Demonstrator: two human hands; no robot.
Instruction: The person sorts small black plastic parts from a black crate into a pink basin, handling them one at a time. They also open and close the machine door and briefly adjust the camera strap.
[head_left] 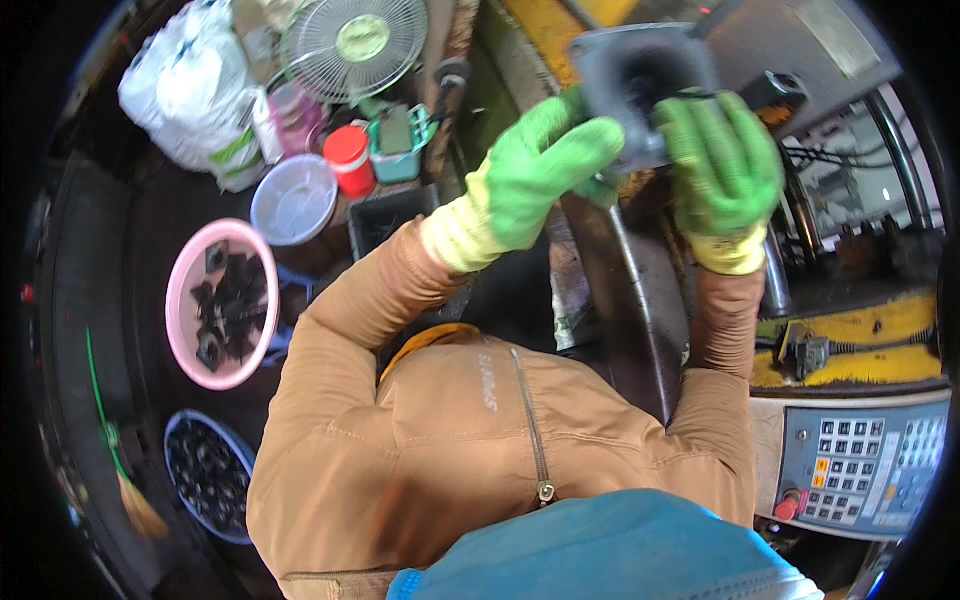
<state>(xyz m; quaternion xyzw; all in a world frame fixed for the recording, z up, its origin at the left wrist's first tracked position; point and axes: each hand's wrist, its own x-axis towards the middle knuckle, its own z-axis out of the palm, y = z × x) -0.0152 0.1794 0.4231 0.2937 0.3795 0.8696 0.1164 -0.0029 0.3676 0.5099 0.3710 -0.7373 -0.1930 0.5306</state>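
Note:
A dark grey moulded part [612,85] with a squarish flange and a dark hollow in its middle is held up at the upper right. My left hand [545,165], in a green glove with a yellow cuff, grips its lower left side. Some of those fingers pass behind the part. My right hand [722,165], gloved alike, has its fingers curled at the part's right edge; motion smears them slightly. Something thin and black shows by those fingertips, too small to name.
Left stand a pink basin [180,330] of black parts, a blue basin [240,450] of small black pieces, and a pale bowl [293,200]. A fan [395,70], white bags [190,90] and red-lidded jar [348,160] lie beyond. Right is a machine control panel [850,465].

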